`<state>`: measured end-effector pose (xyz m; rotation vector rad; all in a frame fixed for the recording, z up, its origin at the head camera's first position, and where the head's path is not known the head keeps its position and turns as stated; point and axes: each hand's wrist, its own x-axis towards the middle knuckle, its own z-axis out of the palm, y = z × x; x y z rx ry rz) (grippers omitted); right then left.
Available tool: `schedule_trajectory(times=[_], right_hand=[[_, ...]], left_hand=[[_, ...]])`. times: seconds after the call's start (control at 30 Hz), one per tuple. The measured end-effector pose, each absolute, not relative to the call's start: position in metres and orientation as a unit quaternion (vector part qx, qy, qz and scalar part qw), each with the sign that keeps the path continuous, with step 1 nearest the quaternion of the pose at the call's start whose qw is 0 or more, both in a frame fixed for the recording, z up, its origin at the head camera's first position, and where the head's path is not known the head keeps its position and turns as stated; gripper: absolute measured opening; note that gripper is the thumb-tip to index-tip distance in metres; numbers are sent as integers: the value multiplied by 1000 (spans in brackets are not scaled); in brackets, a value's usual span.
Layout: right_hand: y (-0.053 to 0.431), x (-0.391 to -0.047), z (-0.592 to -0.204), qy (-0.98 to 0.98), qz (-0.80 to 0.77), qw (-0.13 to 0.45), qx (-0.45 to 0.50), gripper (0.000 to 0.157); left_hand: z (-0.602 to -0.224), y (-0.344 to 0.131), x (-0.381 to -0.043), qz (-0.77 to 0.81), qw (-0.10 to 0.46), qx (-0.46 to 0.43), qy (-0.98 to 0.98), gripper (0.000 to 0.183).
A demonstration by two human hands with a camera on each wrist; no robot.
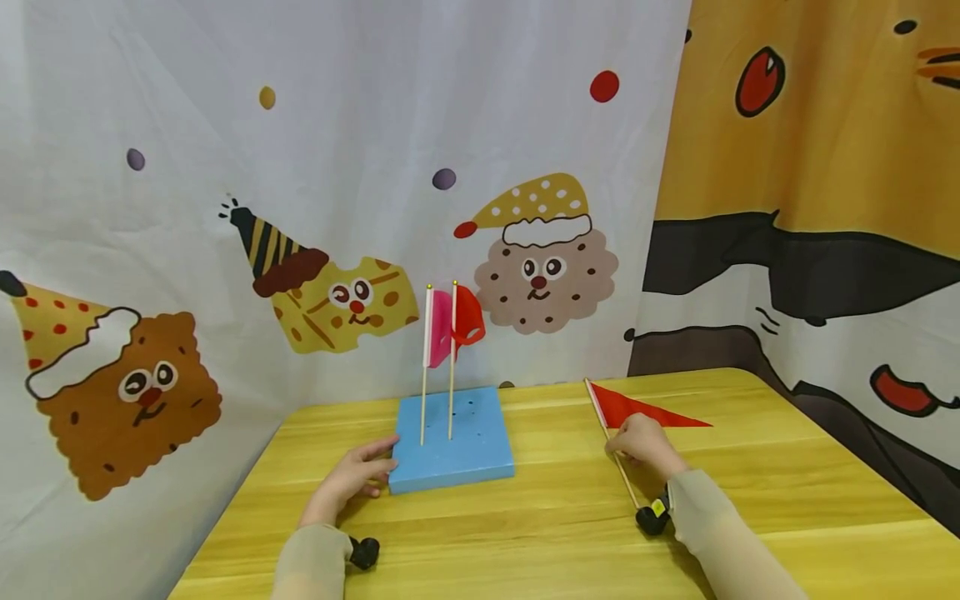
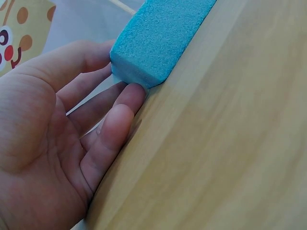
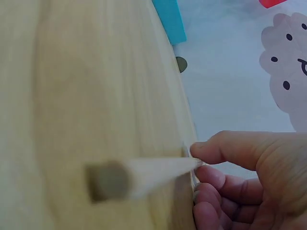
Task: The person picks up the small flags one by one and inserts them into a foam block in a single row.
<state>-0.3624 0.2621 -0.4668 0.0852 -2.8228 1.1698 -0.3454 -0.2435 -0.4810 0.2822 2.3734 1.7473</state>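
Cartoon-printed curtains hang behind a yellow wooden table. From the head view, a square blue foam block sits on it with a pink flag on a thin stick and a red flag on a thin stick standing upright in it. The left hand rests relaxed fingers against the block's near left corner, while the right hand pinches the wooden stick of a red triangular flag. The left wrist view shows straight fingertips touching the foam. The right wrist view shows thumb and fingers gripping the blurred stick.
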Motion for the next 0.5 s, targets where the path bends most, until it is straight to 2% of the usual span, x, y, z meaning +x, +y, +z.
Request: schedule_trajectory(times=[0.17, 0.5], right_hand=[[261, -360, -465, -914, 403, 48, 5, 38], [269, -358, -465, -855, 517, -14, -31, 18]], left_hand=[[-480, -244, -346, 589, 90, 95, 797, 61], [-483, -245, -346, 589, 96, 91, 797, 61]])
